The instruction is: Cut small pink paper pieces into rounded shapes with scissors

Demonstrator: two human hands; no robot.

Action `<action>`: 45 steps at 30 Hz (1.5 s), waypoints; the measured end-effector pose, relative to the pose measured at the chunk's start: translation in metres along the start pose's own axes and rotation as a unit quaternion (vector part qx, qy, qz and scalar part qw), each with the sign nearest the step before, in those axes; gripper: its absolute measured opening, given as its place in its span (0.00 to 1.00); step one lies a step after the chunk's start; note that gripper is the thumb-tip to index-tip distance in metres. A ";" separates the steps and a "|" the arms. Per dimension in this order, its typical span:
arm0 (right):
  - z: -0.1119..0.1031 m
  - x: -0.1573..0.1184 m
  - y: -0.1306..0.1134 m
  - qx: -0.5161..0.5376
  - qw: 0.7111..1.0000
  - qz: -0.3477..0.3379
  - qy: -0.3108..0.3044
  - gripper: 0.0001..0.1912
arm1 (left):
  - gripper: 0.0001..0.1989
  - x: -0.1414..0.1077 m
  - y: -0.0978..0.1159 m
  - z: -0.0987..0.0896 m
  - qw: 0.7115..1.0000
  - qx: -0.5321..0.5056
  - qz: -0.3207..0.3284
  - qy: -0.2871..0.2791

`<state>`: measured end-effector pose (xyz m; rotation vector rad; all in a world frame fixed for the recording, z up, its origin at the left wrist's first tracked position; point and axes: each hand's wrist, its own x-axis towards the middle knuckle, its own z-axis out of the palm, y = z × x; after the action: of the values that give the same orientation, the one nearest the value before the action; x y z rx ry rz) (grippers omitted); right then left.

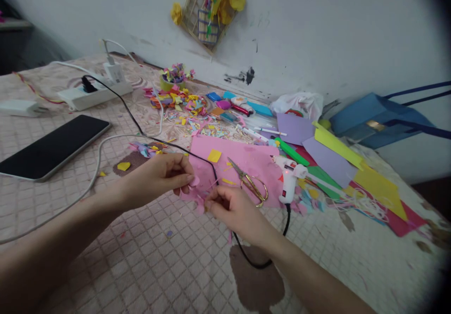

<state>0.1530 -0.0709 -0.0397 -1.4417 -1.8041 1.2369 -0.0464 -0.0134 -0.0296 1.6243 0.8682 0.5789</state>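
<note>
My left hand pinches a small pink paper piece between thumb and fingers. Just right of it, my right hand is closed at the fingertips near more pink scraps; what it grips is too small to tell. Both hands are over the near edge of a pink sheet. Gold-handled scissors lie on that sheet, beside a yellow paper square. A white glue gun with a small red light rests at the sheet's right side.
A black cord crosses the sheet under my hands. Left are a phone and a power strip. Behind are heaped paper scraps and a green bowl. Coloured sheets and a blue bag are right.
</note>
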 end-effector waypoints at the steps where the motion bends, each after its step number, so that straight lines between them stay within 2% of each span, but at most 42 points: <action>1: -0.003 -0.003 -0.001 -0.037 0.999 -0.017 0.016 0.05 | 0.03 0.000 0.000 0.000 1.000 0.009 0.002 -0.001; 4: -0.018 -0.020 0.001 -0.098 0.991 -0.047 0.079 0.05 | 0.03 -0.001 -0.001 0.001 0.999 0.031 0.009 0.002; 7: -0.039 -0.048 0.018 -0.109 0.980 0.001 0.164 0.07 | 0.03 -0.002 -0.001 0.001 0.998 0.057 0.016 -0.002; 11: -0.069 -0.084 0.055 -0.173 0.926 0.061 0.330 0.12 | 0.02 -0.003 -0.001 -0.002 0.994 0.101 0.028 -0.012; 13: -0.085 -0.088 0.071 -0.201 0.903 0.079 0.372 0.13 | 0.03 -0.003 -0.001 -0.002 0.991 0.128 0.033 -0.005; 15: -0.100 -0.083 0.080 -0.273 0.872 0.084 0.398 0.17 | 0.02 -0.001 0.000 -0.002 0.991 0.132 0.033 0.003; 17: -0.111 -0.069 0.083 -0.285 0.875 0.083 0.382 0.19 | 0.02 -0.001 0.002 -0.002 0.994 0.103 0.025 0.010; 20: -0.121 -0.046 0.083 -0.294 0.886 0.080 0.349 0.14 | 0.04 -0.001 0.004 -0.001 0.999 0.042 0.009 0.019; 23: -0.122 -0.031 0.082 -0.304 0.878 0.082 0.360 0.12 | 0.03 -0.002 0.004 -0.001 1.000 0.019 -0.008 0.019; 28: -0.121 -0.033 0.076 -0.286 0.868 0.078 0.398 0.18 | 0.03 -0.003 0.004 -0.001 0.999 0.034 -0.021 0.028; 30: -0.120 -0.037 0.071 -0.239 0.882 0.065 0.402 0.20 | 0.03 -0.004 0.005 0.000 0.998 0.047 -0.011 0.041; 32: -0.119 -0.040 0.067 -0.142 0.907 0.038 0.394 0.21 | 0.02 -0.004 0.006 0.001 0.995 0.079 0.006 0.057; 35: -0.116 -0.044 0.066 -0.017 0.935 0.020 0.353 0.21 | 0.02 -0.004 0.010 0.003 0.984 0.155 0.028 0.081; 39: -0.109 -0.045 0.065 0.020 0.947 0.040 0.318 0.22 | 0.03 -0.003 0.012 0.007 0.976 0.191 0.032 0.100; 41: -0.106 -0.044 0.060 0.027 0.964 0.047 0.262 0.21 | 0.02 -0.003 0.009 0.008 0.981 0.165 0.030 0.097; 44: -0.102 -0.039 0.046 0.029 0.988 0.043 0.144 0.17 | 0.02 -0.003 0.005 0.008 0.985 0.143 0.024 0.095; 45: -0.101 -0.037 0.042 0.027 0.991 0.036 0.126 0.16 | 0.03 -0.003 0.004 0.008 0.984 0.146 0.022 0.096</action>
<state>0.2671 -0.0710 -0.0256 -1.5672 -1.5517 1.0746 -0.0409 -0.0209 -0.0276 1.8781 1.1018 0.6713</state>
